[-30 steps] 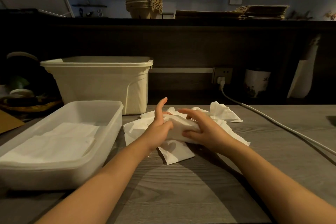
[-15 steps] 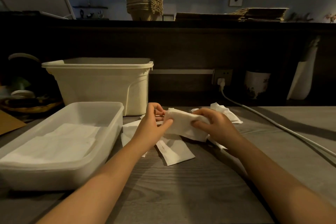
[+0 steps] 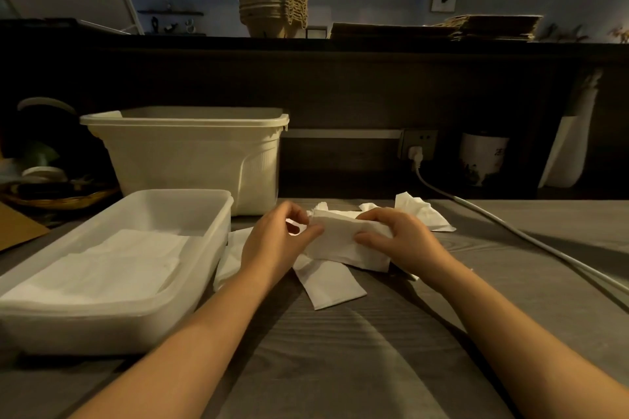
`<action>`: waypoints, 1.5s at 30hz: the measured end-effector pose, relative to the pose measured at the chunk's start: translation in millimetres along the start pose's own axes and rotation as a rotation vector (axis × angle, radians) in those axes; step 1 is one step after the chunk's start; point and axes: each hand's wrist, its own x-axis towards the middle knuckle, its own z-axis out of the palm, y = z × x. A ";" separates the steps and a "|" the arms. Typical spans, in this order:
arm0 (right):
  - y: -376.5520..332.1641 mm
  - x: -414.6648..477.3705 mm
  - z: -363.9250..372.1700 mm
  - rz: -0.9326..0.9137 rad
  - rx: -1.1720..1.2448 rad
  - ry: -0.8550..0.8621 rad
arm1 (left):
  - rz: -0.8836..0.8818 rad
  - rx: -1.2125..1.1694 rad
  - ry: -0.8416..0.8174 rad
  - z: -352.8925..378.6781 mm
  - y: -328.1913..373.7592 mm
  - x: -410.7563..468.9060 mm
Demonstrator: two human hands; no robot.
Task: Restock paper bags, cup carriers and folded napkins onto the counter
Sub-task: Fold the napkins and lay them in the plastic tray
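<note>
Two hands share one folded napkin (image 3: 340,240) just above the table (image 3: 340,367). The left hand (image 3: 275,238) pinches its left edge between thumb and curled fingers. The right hand (image 3: 405,238) is curled round the right end, fingers over the top and thumb on the near face. A second ago the left hand stood flat and upright against the napkin, which lay low on the pile; since then the napkin has come up a little and both hands have closed on it.

Beneath them lie loose napkins, one flat piece (image 3: 328,286) nearest the person and a crumpled one (image 3: 422,211) farther right. To the left the shallow tray (image 3: 190,194) holds a flat layer of napkins (image 3: 112,265) (unchanged), with the deep bin (image 3: 190,153) behind it. Up on the counter stand the stacked cup carriers (image 3: 272,3), and the paper bags (image 3: 476,27) lie flat to their right. A white cable (image 3: 510,231) runs across the table's right side.
</note>
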 end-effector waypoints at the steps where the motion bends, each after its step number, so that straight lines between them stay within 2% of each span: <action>1: 0.2 0.3 0.2 -0.003 -0.009 -0.001 | -0.005 0.020 -0.001 -0.1 0.6 0.4; 7: 0.4 0.4 -0.6 0.018 0.024 -0.017 | 0.075 -0.031 -0.001 0.0 2.4 -1.5; 10: 0.5 1.3 0.6 0.028 0.023 -0.015 | 0.101 0.017 0.000 -0.3 0.8 -0.9; 16: 2.4 1.0 -0.3 0.021 0.031 -0.037 | 0.025 0.050 0.042 -1.4 -2.0 0.2; 21: -0.1 0.0 -1.4 0.014 -0.003 -0.015 | -0.036 0.078 -0.007 0.8 -5.9 0.6; 30: -0.1 0.2 -0.1 0.014 0.013 -0.015 | 0.054 0.066 0.012 0.2 1.5 -1.7; 45: -3.7 -2.1 -2.1 0.017 0.054 -0.020 | -0.016 -0.009 -0.020 1.2 -1.3 1.3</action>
